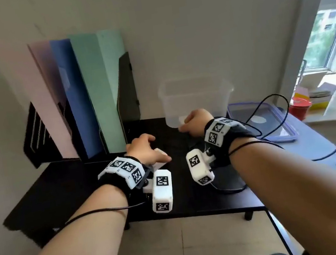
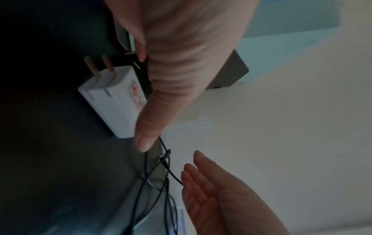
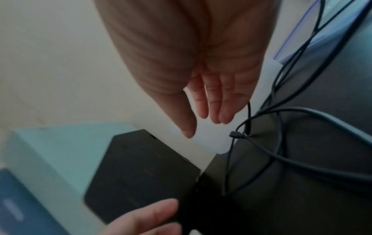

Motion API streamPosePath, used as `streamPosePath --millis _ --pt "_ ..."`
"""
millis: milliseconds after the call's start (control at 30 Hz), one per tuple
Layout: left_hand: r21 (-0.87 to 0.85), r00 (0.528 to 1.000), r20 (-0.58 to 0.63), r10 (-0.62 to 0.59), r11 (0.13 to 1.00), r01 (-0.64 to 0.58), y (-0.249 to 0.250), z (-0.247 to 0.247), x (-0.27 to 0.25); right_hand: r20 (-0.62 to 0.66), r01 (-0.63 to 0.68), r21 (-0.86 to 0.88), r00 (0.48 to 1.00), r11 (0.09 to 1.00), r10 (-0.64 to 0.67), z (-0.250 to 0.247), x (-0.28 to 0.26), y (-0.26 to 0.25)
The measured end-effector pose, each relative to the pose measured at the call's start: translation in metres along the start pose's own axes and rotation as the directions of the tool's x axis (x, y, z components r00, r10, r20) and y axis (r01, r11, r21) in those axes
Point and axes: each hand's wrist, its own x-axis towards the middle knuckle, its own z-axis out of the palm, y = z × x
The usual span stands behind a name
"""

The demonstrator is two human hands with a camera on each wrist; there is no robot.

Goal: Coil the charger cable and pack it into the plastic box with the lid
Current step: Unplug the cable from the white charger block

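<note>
Two hands are working over a black tabletop (image 1: 66, 189). Left hand (image 1: 144, 149), fingers loose, is hovering over the white charger (image 2: 112, 101). Right hand (image 1: 197, 120), likewise loose and empty, is reaching beside the black cable (image 3: 261, 151), before the open plastic box (image 1: 197, 98). Loose loops risk snagging; the lid (image 1: 273, 123) is sitting near the tabletop's right edge.

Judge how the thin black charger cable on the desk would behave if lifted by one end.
The charger cable lies in loose crossing loops, so it is probably floppy and would sag and trail. Its overlapping strands may snag or tangle. It looks thin, so it is likely light.
</note>
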Motion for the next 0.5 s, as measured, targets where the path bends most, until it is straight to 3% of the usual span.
streamPosePath --millis 100,200,300,367,433,500 --pt "0.072 0.996 0.087 -0.024 0.997 0.018 -0.005 0.002 0.002 0.004 -0.066 -0.261 0.998 0.963 0.069 0.005 0.009 0.001" --pt "0.047 0.995 0.102 0.007 0.999 -0.012 -0.004 0.004 0.009 0.020 -0.106 -0.325 0.993 0.940 0.119 0.012 0.013 0.004" --pt "-0.060 0.999 0.039 0.027 0.998 -0.025 0.002 0.003 0.015 0.022 -0.095 -0.375 0.993 0.922 0.112 0.017 0.019 0.009" --pt "-0.248 0.999 0.042 0.014 0.969 -0.004 0.007 0.003 0.018 0.018 -0.087 -0.356 0.995 0.931 0.100 0.017 0.023 0.015" --pt "-0.549 0.989 0.145 -0.016 0.830 0.094 0.012 0.002 0.020 0.001 -0.072 -0.211 0.997 0.975 0.074 0.015 0.026 0.021" --pt "-0.781 0.952 0.305 -0.016 0.568 0.260 0.014 -0.001 0.023 -0.009 -0.044 0.094 0.999 0.995 0.045 0.009 0.028 0.025"
